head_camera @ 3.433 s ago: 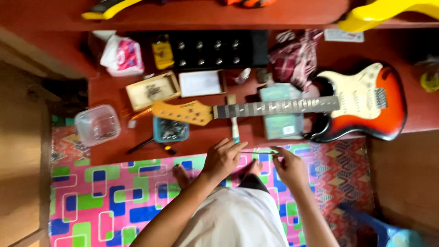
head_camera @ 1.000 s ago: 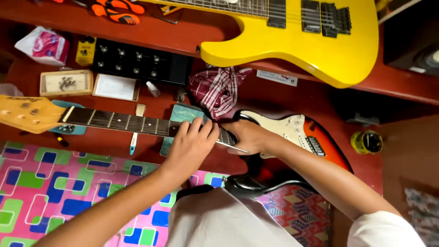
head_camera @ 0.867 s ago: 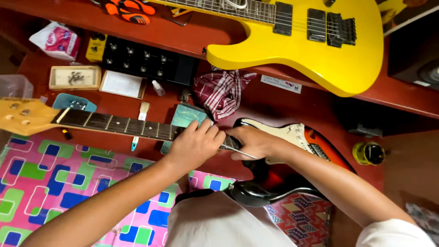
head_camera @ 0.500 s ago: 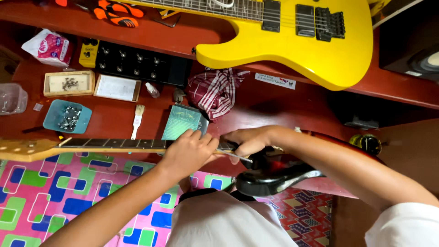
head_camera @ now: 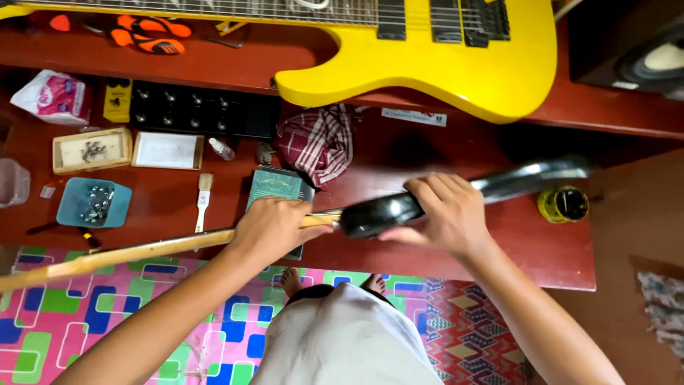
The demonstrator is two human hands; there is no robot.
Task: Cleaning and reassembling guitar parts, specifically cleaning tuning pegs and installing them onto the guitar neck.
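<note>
Nearest the camera, a white garment (head_camera: 345,339) and bare feet (head_camera: 291,279) are seen above a patterned mat (head_camera: 107,314). A guitar (head_camera: 399,208) is held edge-on above the red bench (head_camera: 499,242), between mat and bench clutter. The left hand (head_camera: 274,227) is wrapped around the pale neck (head_camera: 121,254) where it meets the body, fingers curled shut on it. The right hand (head_camera: 445,214) is laid over the dark body edge, fingers pressed down upon it (the thumb is hidden). Under the left hand lies a teal booklet (head_camera: 274,187). Farther back are shown a brush (head_camera: 203,199), a blue tray (head_camera: 92,202) of small metal parts, a wooden box (head_camera: 92,150), a checked cloth (head_camera: 319,141) and a yellow tin (head_camera: 563,204). On the shelf behind, a yellow guitar (head_camera: 442,64) is laid flat.
</note>
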